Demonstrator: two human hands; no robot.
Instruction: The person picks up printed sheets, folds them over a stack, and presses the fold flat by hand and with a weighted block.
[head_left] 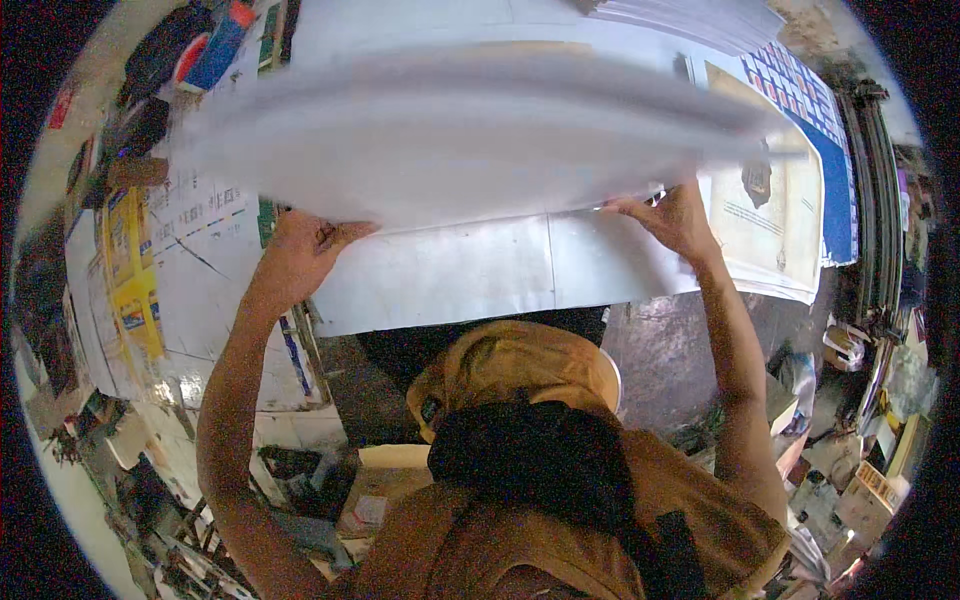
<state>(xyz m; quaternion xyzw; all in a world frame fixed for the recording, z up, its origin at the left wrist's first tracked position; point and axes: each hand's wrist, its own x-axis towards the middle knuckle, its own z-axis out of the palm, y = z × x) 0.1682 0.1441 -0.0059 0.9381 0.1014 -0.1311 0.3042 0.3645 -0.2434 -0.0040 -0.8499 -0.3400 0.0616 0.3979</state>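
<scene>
A large white sheet, smeared by motion, spans the space in front of me, its near edge running between my hands. My left hand pinches that edge near its left end, thumb pointing inward. Toward the right end, my right hand grips the same edge between thumb and fingers. Beneath the sheet shows a pale, smooth work surface with a straight seam across it. The far part of the sheet looks lifted and curved, and it hides much of what lies behind.
To the right lies a printed cream sheet over blue-patterned sheets. A stack of white paper sits at the far side. On the left are yellow printed sheets. Cardboard boxes and clutter stand at lower right.
</scene>
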